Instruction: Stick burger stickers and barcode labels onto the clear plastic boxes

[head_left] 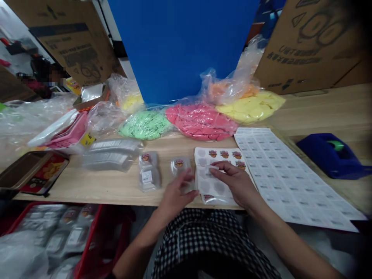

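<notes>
My left hand (176, 195) curves around the near half of an opened clear plastic box (178, 164), thumb and fingers at its sides. That box's far half carries a round cartoon sticker. My right hand (236, 180) pinches a small white barcode label (209, 170) between thumb and fingertips. It hovers above a sheet of round cartoon stickers (225, 155), partly peeled. Left of my left hand lies another clear box (149, 172), with a cartoon sticker on one half and a barcode label on the other. A long sheet of barcode labels (279, 170) spreads out at the right.
A blue tape dispenser (331, 155) stands far right. Bags of green (148, 124), pink (202, 121) and yellow material (252, 106) line the back, before a blue panel (186, 46). Stacked clear plastic (109, 153) lies left. A red crate (99, 224) below holds several labelled boxes.
</notes>
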### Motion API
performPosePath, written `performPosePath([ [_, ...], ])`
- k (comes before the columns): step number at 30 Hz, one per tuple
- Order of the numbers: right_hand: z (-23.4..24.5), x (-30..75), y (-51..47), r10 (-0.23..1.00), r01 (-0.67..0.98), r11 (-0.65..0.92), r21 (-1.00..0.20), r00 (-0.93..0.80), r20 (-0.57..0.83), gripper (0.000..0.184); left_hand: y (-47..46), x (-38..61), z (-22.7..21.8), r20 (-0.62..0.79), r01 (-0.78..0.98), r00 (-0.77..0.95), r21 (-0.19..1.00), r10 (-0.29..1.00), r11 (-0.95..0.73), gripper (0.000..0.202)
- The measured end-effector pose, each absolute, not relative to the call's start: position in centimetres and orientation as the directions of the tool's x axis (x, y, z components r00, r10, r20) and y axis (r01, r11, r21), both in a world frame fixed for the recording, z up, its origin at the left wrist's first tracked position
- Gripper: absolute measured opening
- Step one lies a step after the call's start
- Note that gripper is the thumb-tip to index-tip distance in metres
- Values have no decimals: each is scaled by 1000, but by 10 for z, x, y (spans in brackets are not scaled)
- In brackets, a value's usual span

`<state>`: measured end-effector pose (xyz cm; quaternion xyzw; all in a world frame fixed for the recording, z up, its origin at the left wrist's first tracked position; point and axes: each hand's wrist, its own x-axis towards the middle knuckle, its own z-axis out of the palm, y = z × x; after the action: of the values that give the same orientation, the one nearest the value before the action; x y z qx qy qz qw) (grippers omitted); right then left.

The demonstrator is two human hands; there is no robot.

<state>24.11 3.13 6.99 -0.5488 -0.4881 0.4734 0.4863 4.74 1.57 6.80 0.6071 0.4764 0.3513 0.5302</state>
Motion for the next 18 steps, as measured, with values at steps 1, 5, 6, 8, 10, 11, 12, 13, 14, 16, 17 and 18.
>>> performPosePath([
  [1,66,235,33,994,42,-76,-996,77,-72,34,18,35,65,1,309,255,948,967,-83,75],
  [5,47,207,37,994,50,-109,-993,-20,-110,31,23,7,47,101,460,295,857,950,-234,98],
  [6,42,200,37,994,68,-104,-992,-37,-107,30,23,6,42,97,457,319,856,943,-242,100],
  [8,34,189,36,995,120,-76,-990,-50,-83,29,23,8,34,96,445,348,859,933,-254,102],
  [10,26,182,34,997,188,-46,-981,-46,-56,28,23,10,29,98,438,355,861,930,-258,101],
  [11,23,180,34,998,221,-36,-975,-37,-45,27,23,11,28,97,439,353,861,931,-256,101],
  [12,21,178,33,999,250,-27,-968,-24,-35,27,23,12,28,94,440,351,861,931,-253,101],
  [13,19,177,32,1000,275,-20,-961,-14,-25,27,23,12,28,92,442,351,861,932,-251,101],
  [14,18,177,32,1000,294,-13,-956,-9,-17,26,23,12,28,91,442,350,862,932,-250,102],
  [16,15,176,32,1000,318,4,-948,-14,0,26,23,11,29,93,436,349,865,932,-250,101],
  [17,15,176,32,1000,327,14,-945,-22,8,26,23,11,30,95,431,349,867,932,-250,100],
  [18,14,176,32,999,336,25,-941,-31,16,26,23,11,30,96,427,348,869,933,-249,99],
])
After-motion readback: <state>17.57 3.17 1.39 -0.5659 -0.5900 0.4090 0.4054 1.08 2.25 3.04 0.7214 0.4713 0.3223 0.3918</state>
